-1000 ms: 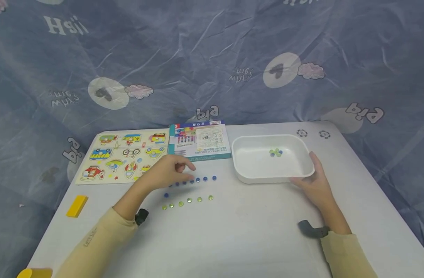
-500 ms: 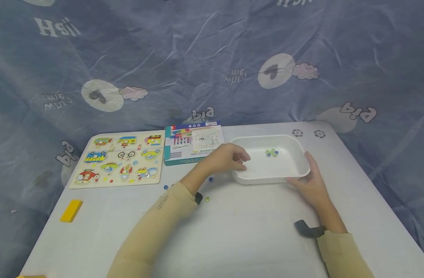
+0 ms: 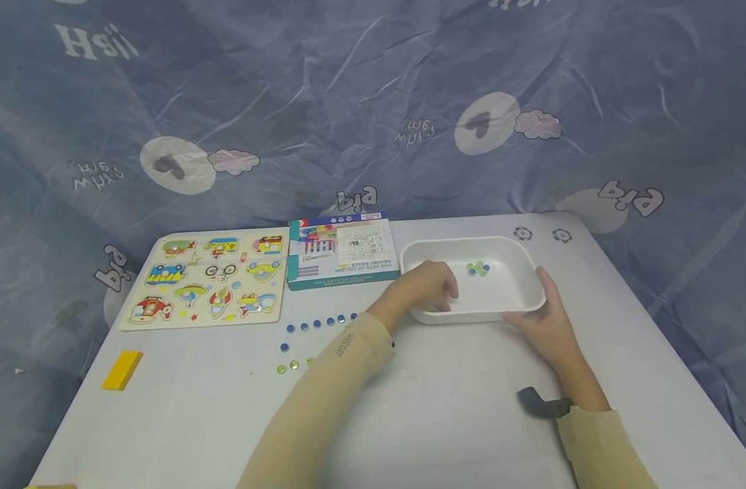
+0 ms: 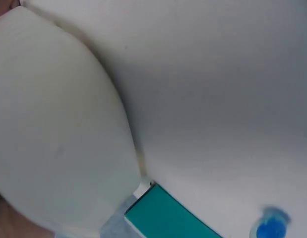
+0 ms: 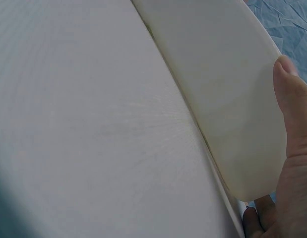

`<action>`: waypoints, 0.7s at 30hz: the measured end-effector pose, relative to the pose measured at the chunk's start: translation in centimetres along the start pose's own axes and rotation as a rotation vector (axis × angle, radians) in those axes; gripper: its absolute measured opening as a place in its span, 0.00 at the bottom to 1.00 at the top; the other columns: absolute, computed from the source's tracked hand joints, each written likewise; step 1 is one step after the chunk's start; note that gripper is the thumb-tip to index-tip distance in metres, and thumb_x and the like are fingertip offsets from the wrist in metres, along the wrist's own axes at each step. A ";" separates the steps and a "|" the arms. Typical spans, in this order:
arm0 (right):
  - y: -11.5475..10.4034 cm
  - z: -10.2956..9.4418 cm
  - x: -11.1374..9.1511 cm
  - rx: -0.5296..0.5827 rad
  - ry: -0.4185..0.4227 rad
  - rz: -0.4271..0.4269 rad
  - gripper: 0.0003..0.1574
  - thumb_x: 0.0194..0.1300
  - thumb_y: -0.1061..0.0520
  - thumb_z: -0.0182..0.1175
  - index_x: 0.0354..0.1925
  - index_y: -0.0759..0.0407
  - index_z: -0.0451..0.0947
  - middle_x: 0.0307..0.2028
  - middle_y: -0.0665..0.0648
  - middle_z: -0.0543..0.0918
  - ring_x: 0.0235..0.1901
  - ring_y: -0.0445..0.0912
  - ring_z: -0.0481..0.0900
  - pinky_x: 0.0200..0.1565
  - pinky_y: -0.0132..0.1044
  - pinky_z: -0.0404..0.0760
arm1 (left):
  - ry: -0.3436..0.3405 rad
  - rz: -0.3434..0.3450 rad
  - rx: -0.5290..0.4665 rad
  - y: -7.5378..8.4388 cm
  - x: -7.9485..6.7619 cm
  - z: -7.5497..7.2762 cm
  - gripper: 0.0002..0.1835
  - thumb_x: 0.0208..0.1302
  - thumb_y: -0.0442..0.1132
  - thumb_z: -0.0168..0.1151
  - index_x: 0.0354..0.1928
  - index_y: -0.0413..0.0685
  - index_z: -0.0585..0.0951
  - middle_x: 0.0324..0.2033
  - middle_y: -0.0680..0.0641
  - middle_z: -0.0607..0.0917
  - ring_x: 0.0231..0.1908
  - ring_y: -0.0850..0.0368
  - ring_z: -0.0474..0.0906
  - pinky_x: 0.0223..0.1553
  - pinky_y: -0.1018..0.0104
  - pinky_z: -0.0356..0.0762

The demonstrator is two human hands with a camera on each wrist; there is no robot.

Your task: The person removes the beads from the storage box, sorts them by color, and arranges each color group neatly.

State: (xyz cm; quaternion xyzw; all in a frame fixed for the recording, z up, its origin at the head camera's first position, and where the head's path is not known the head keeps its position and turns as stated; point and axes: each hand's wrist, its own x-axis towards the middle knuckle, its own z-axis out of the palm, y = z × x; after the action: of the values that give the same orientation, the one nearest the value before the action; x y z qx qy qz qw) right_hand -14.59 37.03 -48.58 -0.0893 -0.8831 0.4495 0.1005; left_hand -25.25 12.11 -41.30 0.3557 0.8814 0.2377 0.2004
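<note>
A white plastic tray (image 3: 409, 319) stands at the middle right of the table, with a small cluster of green and blue beads (image 3: 478, 268) inside. My left hand (image 3: 430, 285) reaches over its left end, fingers bent down into it, left of the cluster; no bead shows between them. At the near right corner my right hand (image 3: 552, 326) grips the tray, its thumb at the rim in the right wrist view and fingers low by the end wall. Left of the tray lies a row of shiny blue beads (image 3: 317, 324), and nearer a row of green beads (image 3: 294, 365), partly behind the left sleeve.
A flat teal-edged box (image 3: 345, 251) lies just behind the blue row. Farther left is a wooden picture puzzle board (image 3: 204, 278), with a yellow block (image 3: 122, 370) in front of it. A printed blue cloth (image 3: 324, 102) hangs along the table's back edge.
My left hand has moved right, from over the blue row into the tray's left end. My right hand keeps its grip on the tray. The bead cluster looks the same.
</note>
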 end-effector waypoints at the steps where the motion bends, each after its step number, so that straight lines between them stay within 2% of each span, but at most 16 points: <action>1: 0.0 0.0 0.0 0.002 0.000 0.001 0.72 0.47 0.43 0.73 0.73 0.33 0.31 0.75 0.49 0.42 0.74 0.57 0.39 0.69 0.63 0.38 | -0.006 -0.001 0.002 0.0 0.2 0.1 0.14 0.47 0.40 0.73 0.40 0.54 0.85 0.29 0.57 0.81 0.33 0.64 0.76 0.38 0.74 0.74; 11: -0.4 0.0 -0.3 0.018 -0.006 -0.003 0.72 0.49 0.44 0.72 0.73 0.34 0.30 0.75 0.51 0.42 0.74 0.59 0.40 0.69 0.62 0.39 | -0.066 -0.043 -0.026 0.3 1.5 1.5 0.06 0.53 0.36 0.67 0.32 0.59 0.86 0.36 0.59 0.87 0.45 0.63 0.80 0.52 0.67 0.74; 21: -0.4 0.0 -0.1 -0.003 -0.004 0.002 0.71 0.49 0.44 0.72 0.73 0.31 0.30 0.75 0.51 0.42 0.74 0.59 0.39 0.69 0.63 0.39 | -0.085 -0.061 -0.037 0.4 1.1 1.0 0.04 0.52 0.39 0.68 0.28 0.61 0.85 0.32 0.60 0.86 0.41 0.64 0.79 0.51 0.66 0.75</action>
State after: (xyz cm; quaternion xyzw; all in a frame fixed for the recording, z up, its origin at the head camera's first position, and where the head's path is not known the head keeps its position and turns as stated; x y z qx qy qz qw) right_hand -14.50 36.73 -48.28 -0.0892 -0.8839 0.4485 0.0981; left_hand -25.28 13.41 -42.07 0.3346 0.8779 0.2326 0.2512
